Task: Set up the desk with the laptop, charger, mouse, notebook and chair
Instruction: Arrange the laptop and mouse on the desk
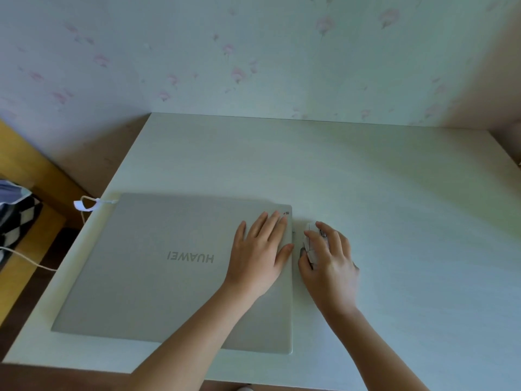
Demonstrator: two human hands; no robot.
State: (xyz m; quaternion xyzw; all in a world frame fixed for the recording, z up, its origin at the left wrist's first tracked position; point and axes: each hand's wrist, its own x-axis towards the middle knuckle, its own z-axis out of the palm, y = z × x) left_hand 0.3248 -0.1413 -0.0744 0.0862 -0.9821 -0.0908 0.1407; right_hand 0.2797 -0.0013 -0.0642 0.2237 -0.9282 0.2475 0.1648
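Note:
A closed silver laptop (158,266) lies flat on the left half of the white desk (394,193). My left hand (260,249) rests flat on its lid near the right edge, fingers spread. Just right of the laptop, my right hand (328,261) is wrapped over a white mouse (310,246), which sits on the desk and is mostly hidden under the fingers. A white charger cable (84,206) runs from the laptop's far left corner and drops off the desk's left side. No notebook or chair is in view.
The desk stands against a floral-papered wall (253,52) at the back and right. To the left are a wooden frame (31,165) and a black-and-white checked cloth (17,215). The cable (25,258) trails over the floor there.

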